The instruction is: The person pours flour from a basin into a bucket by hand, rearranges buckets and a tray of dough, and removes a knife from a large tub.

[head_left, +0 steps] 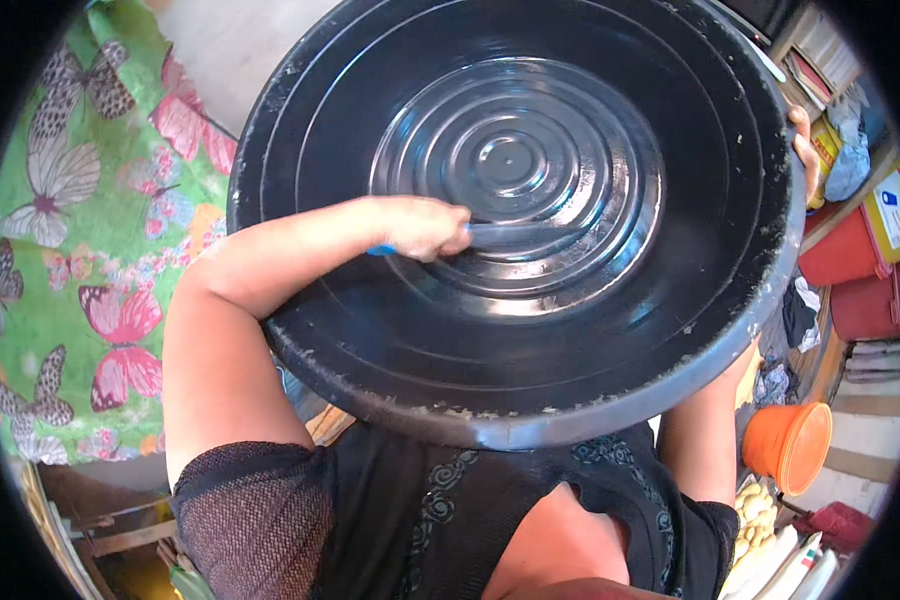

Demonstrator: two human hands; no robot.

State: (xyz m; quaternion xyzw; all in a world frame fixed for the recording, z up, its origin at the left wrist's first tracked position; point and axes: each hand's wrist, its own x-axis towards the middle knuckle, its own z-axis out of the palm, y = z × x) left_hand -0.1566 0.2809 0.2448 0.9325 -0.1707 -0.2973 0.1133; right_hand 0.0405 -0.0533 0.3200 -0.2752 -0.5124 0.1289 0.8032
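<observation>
My left hand (pixel 425 228) is closed around the blue handle of a knife (pixel 525 236), whose long, flat blade points right, over the ringed bottom of a large black basin (pixel 710 240). The basin is round and tilted, with its inside facing me and its near rim close to my chest. At the far right, the fingers of my right hand (pixel 805 150) grip the basin's scuffed rim from outside. The rest of that hand is hidden behind the basin. Wet-looking highlights shine on the rings.
A green cloth with butterflies (pixel 120 250) covers a surface on the left. An orange bucket (pixel 788 448), red containers (pixel 865 308) and yellowish produce (pixel 755 512) are at the right. White-and-green packages (pixel 790 572) lie at the lower right.
</observation>
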